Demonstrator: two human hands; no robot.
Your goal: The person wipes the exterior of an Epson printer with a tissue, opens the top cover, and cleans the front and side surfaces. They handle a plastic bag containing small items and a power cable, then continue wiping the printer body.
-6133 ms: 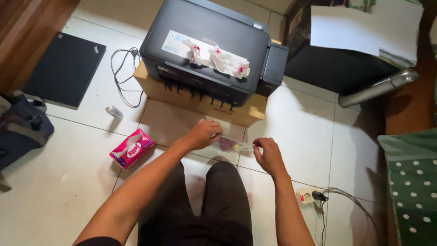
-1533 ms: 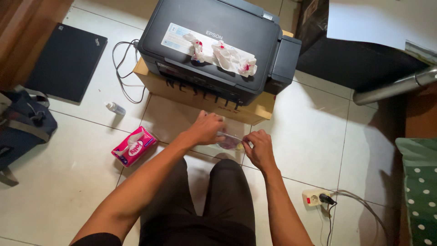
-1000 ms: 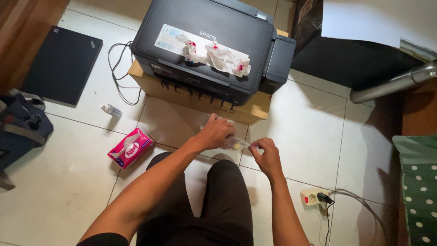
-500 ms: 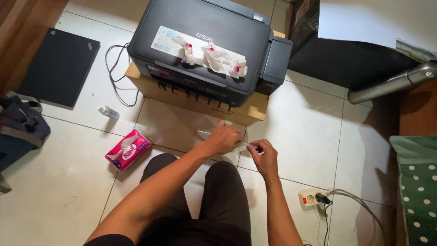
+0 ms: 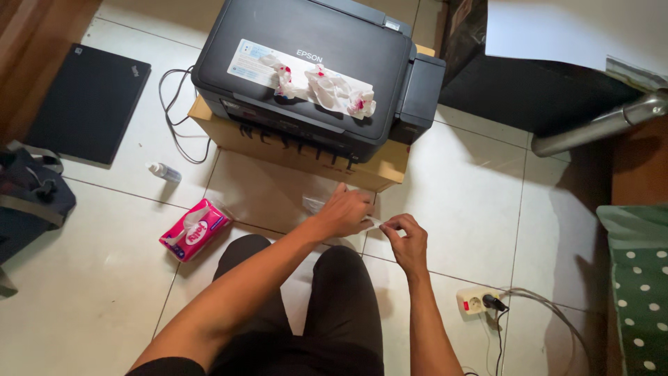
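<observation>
The black printer (image 5: 313, 76) on its cardboard box (image 5: 292, 150) walls off the floor just beyond the left hand (image 5: 346, 211) and right hand (image 5: 407, 244), which work over bare tile in front of the box. Right of the printer, open tile runs to the wall socket (image 5: 475, 301) and its cable (image 5: 550, 313). Left of the printer lie a coiled cord (image 5: 177, 111), a small bottle (image 5: 164, 172) and a pink tissue pack (image 5: 195, 229), with bare tile between them.

Both arms reach forward; left hand (image 5: 346, 212) lies palm-down, right hand (image 5: 406, 239) has fingers pinched together.
</observation>
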